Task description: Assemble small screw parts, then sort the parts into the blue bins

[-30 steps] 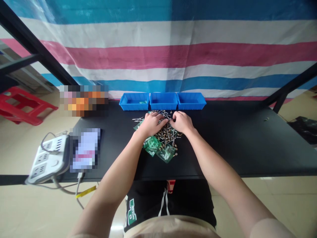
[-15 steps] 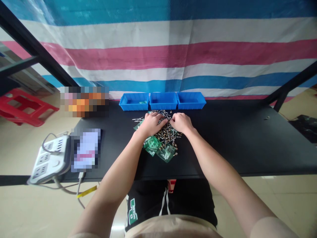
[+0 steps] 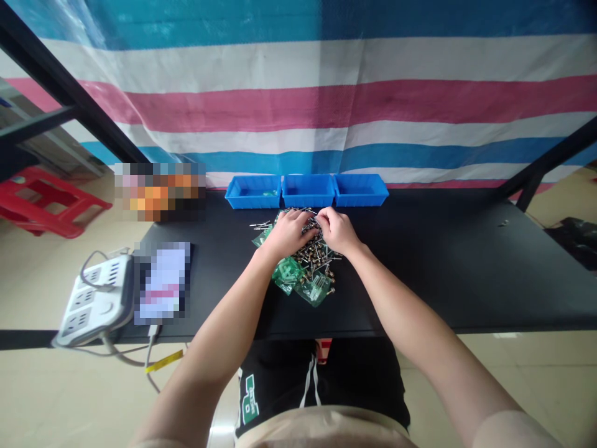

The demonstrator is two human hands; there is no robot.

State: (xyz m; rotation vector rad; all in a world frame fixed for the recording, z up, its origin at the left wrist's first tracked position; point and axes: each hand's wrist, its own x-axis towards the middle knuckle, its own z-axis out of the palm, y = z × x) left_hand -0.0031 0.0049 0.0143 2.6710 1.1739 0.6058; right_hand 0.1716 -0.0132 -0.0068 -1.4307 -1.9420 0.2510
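A heap of small metal pieces (image 3: 318, 252), thin silvery shanks with brownish heads, lies mid-table among green-tinted plastic packets. My left hand (image 3: 290, 233) rests palm down over the heap's left side, its thumb spread away from the fingers. Just to the right, my right hand (image 3: 336, 230) is closed in a pinch at the heap's upper edge; a thin shank shows close by its fingertips, but whether they grip it is unclear. Nearest to me lie a green packet (image 3: 287, 274) and a clearer green packet (image 3: 315, 289) with pale slim pieces inside.
Behind the heap, three blue bins stand in a row: left bin (image 3: 254, 200) with a small greenish packet inside, middle bin (image 3: 308, 200), right bin (image 3: 361, 199). A power strip (image 3: 96, 298) and a blurred-out device (image 3: 163, 280) lie left. Tiny bits (image 3: 504, 223) lie far right.
My right hand has shifted slightly left, and its fingers are now curled into a pinch. My left hand has moved a little to the right over the heap.
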